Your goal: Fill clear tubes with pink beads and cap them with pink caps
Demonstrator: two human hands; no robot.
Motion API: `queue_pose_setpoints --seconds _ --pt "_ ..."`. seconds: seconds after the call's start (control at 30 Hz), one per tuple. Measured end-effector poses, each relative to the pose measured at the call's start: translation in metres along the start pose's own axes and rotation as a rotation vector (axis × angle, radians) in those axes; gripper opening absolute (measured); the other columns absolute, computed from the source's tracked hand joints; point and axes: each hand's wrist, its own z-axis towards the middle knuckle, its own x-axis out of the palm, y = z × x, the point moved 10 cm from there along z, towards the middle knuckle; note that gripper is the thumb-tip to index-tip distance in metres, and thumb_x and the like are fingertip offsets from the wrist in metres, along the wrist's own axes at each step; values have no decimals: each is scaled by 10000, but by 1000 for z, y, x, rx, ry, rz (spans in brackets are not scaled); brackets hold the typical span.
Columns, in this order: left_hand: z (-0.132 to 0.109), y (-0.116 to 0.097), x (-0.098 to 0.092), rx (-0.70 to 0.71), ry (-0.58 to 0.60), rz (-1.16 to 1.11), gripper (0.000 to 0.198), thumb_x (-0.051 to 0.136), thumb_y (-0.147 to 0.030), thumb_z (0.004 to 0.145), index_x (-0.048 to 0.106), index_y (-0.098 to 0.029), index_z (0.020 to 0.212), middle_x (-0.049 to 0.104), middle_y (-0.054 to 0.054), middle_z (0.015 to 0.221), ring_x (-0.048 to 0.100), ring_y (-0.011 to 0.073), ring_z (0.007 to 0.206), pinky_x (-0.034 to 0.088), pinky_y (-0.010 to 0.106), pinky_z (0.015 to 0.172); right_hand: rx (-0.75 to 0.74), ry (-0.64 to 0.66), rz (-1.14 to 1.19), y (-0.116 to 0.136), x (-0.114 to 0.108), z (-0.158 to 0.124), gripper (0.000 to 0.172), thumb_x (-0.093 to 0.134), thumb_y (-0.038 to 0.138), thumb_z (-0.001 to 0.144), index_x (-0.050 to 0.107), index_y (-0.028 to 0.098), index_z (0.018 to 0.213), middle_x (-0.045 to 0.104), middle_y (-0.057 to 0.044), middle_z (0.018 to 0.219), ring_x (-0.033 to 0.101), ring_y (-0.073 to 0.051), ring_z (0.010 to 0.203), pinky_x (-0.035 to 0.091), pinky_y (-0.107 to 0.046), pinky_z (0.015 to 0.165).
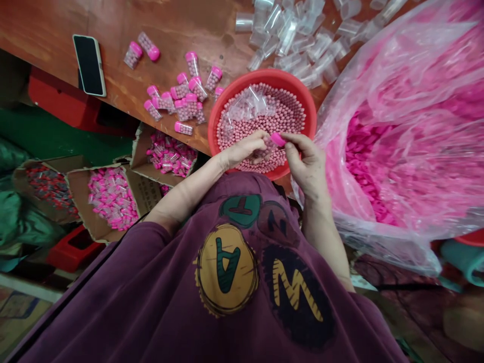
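Note:
Over the near side of a red basin [262, 74] my left hand [247, 147] is closed round a clear plastic bottle [267, 147], mostly hidden by the fingers. My right hand [307, 160] pinches a bright pink cap [278, 139] between thumb and fingers at the bottle's mouth. Whether the cap is seated I cannot tell. Pale pink beads [242, 130] fill the basin below, and several clear empty tubes [252, 103] lie on top of them. Left of the basin, several capped bottles of beads [187, 96] are scattered on the brown table [181, 25].
Clear empty tubes [291, 35] are heaped behind the basin. A large plastic bag of pink caps [372, 166] crowds the right side. A phone [89, 65] lies at the table's left edge. Cardboard boxes of filled bottles [113, 199] stand below on the left, near a red stool [73, 247].

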Motion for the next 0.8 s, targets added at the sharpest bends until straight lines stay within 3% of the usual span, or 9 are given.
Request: queue_pose_setpoints --seconds 0.17,0.3,0.4,0.53,0.67,0.8 --pt "-3 4 1 -14 22 28 129 612 -127 924 555 -231 974 637 -19 791 545 90 630 310 206 536 -123 116 -289 9 9 2 307 638 346 1186 883 323 1371 883 -92 1199 790 -301 1107 663 -526 1046" --pt "-3 8 -4 0 18 1 142 602 -119 955 525 -238 958 600 -33 770 578 95 637 323 200 541 -113 44 -499 -12 2 0 340 600 292 1173 877 309 1369 875 -111 1291 764 -346 1207 615 -608 1131" --pt "-3 13 -8 -19 18 14 102 633 -183 1033 544 -232 1037 713 -11 868 676 100 679 450 218 601 -47 -53 -419 -20 -7 -1 365 563 345 1196 854 291 1409 859 -128 1294 777 -360 1244 621 -640 1165" --pt "-4 16 -9 -24 32 11 189 738 -329 1108 580 -227 1131 785 0 969 798 122 810 558 239 720 -19 -82 -191 -7 -6 -2 386 569 472 1212 853 296 1405 873 -105 1267 820 -317 1183 677 -574 1122" --pt "-4 14 -11 10 12 -17 263 828 -390 1099 622 -227 1091 780 -2 947 810 137 874 586 248 759 8 -9 -143 6 1 0 277 687 512 1162 896 340 1221 894 -65 1181 822 -311 1139 683 -562 1116" --pt "-4 13 -13 5 -3 -1 305 888 -410 1080 651 -220 1058 774 -6 914 771 114 781 531 223 679 27 56 -161 -3 2 0 206 725 446 1138 904 356 1186 893 -62 1196 797 -334 1160 649 -625 1168"
